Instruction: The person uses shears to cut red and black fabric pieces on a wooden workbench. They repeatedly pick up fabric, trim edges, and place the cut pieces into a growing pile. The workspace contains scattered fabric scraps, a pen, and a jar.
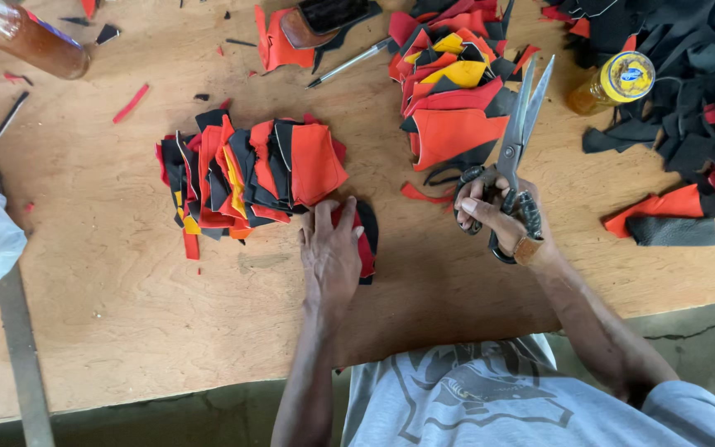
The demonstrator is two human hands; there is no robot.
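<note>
Left hand (331, 252) flat on red-black pieces (365, 240) | right hand (498, 217) gripping scissors (516, 141), blades up

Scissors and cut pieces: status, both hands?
Right hand grips scissors, blades up and slightly parted. Left hand flat on a red-black piece beside the fanned stack. Nothing between the hands.
</note>
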